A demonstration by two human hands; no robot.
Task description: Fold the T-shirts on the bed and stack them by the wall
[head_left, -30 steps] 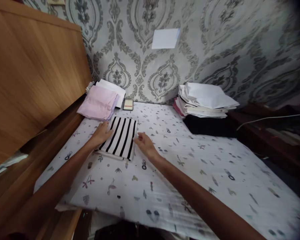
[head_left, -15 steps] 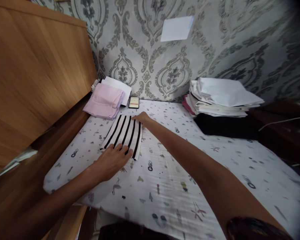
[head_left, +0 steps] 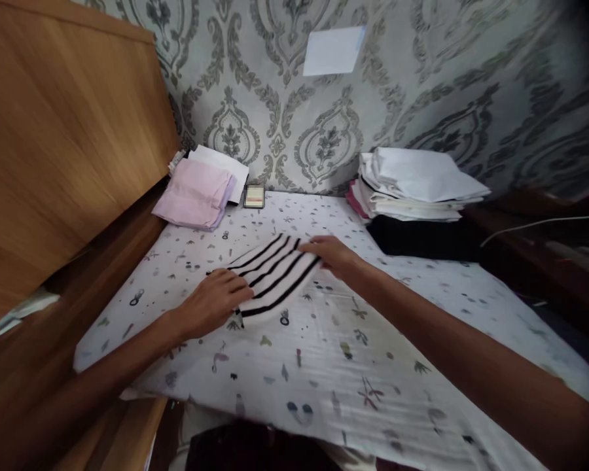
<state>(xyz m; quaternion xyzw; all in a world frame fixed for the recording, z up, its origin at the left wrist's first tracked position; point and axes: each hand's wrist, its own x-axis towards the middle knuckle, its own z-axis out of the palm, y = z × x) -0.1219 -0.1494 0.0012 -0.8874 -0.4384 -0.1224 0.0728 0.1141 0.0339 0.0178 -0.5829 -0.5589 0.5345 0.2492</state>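
A folded white cloth with black stripes [head_left: 275, 275] is stretched at a slant between my two hands, over a bed-like surface with a printed white sheet [head_left: 294, 379]. My left hand [head_left: 220, 294] has its fingers bent over the near left end of the striped cloth. At the far right end, my right hand [head_left: 331, 252] pinches the cloth's edge between thumb and fingers. That end looks slightly raised and a little blurred. What kind of garment or cloth it is, I cannot make out.
Pink folded cloth [head_left: 194, 193] lies at the back left beside a small box [head_left: 254, 196]. A stack of white folded cloths [head_left: 422, 176] rests on a black one [head_left: 422, 239] at the back right. A wooden cabinet [head_left: 73, 131] borders the left side.
My right hand has moved right and slightly nearer, pulling the striped cloth's far end with it. The cloth has turned from lying flat to slanting right. My left hand stays at its near end.
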